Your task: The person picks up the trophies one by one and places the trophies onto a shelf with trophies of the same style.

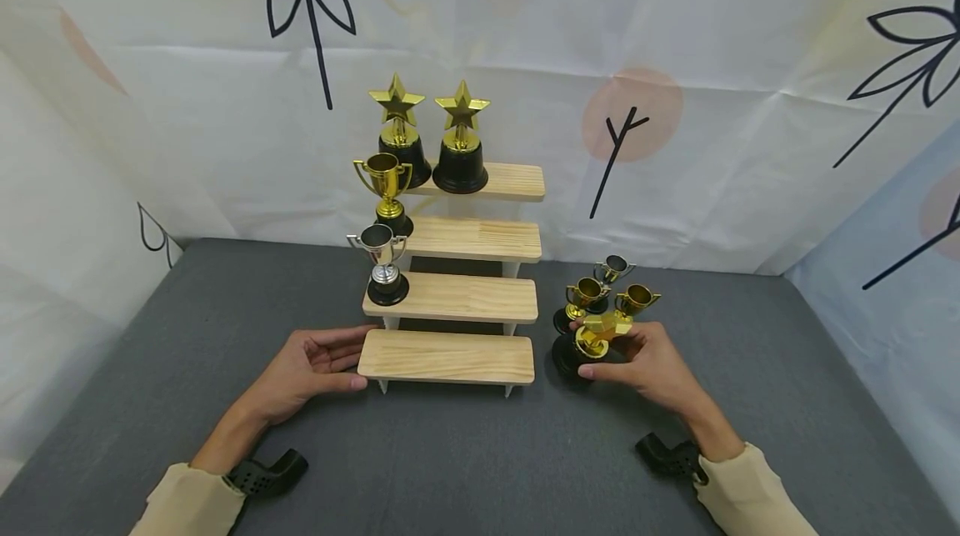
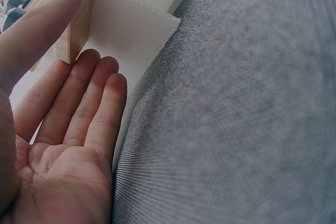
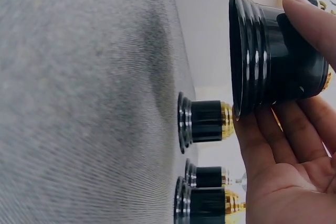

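Observation:
My right hand (image 1: pixel 651 363) grips a gold star trophy (image 1: pixel 592 343) by its black base, right of a stepped wooden display stand (image 1: pixel 447 356). In the right wrist view, that black base (image 3: pixel 289 56) is tilted and apart from the grey cloth, with the thumb on one side and fingers on the other. My left hand (image 1: pixel 313 368) is at the left end of the lowest shelf. Its fingers (image 2: pixel 107 95) lie nearly straight against the shelf's end and white support (image 2: pixel 128 30). The thumb extends along the shelf's front side.
Two star trophies (image 1: pixel 461 144) stand on the top shelf. Below them at the left are a gold cup (image 1: pixel 386 177) and a silver cup (image 1: pixel 384 257). Two gold cups (image 1: pixel 636 299) and a silver cup (image 1: pixel 613 268) stand behind my right hand. A printed white cloth (image 1: pixel 517 36) hangs behind.

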Demonstrator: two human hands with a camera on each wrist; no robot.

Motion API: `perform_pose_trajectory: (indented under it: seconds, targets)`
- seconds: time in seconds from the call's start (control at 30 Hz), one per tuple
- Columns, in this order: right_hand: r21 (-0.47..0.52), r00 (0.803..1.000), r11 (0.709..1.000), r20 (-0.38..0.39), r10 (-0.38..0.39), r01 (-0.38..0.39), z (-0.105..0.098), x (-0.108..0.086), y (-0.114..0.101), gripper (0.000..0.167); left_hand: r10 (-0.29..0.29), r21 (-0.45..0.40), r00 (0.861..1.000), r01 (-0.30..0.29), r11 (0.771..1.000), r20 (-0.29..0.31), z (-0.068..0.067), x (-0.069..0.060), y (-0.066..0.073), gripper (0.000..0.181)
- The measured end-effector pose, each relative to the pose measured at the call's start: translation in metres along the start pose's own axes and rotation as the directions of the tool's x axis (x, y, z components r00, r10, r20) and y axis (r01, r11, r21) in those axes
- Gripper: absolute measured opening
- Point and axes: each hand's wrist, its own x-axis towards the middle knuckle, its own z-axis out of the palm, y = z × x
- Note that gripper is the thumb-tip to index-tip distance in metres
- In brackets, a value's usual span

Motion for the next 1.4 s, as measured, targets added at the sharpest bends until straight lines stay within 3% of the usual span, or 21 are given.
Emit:
perform_pose_trajectory:
  seconds: [0.67, 1.07, 1.4]
  targets:
    - [0.04, 0.999, 0.999, -0.038, -0.013, 0.014, -0.007, -0.001, -0.017, 0.051, -0.001, -0.002, 1.0, 0.001, 1.0, -0.004, 0.0, 0.0, 0.0, 0.07]
    - [0.039, 0.996, 0.999, -0.08, 0.036, -0.033, -0.011, -0.004, -0.024, 0.054, -0.007, -0.005, 1.0, 0.007, 1.0, -0.002, 0.0, 0.0, 0.0, 0.071]
    - [0.046, 0.995, 0.999, -0.1, 0.0, 0.005, -0.015, -0.004, -0.028, 0.05, -0.008, -0.002, 1.0, 0.008, 1.0, -0.002, 0.0, 0.0, 0.001, 0.07]
